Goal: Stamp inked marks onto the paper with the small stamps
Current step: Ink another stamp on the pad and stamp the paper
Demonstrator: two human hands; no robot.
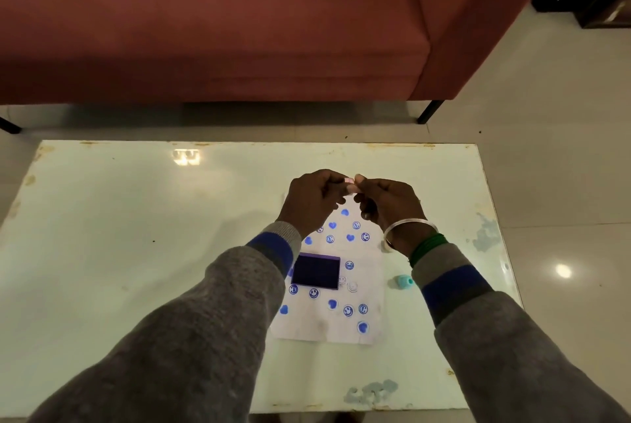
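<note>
Presently a small pink stamp [350,184] is pinched between the fingers of both hands, left hand [312,199] and right hand [389,206], above the paper [370,272]; judged next, inking at the ink pad [316,270] on that paper is required.

The white paper [370,289] carries blue hearts and blue smiley rings. On it sits a dark navy ink pad [316,270] with a purple rim. Right of the paper lies a pale teal stamp [404,281]. The sleeves [218,313] are grey with blue bands; the sofa [218,23] is rust-red.
</note>
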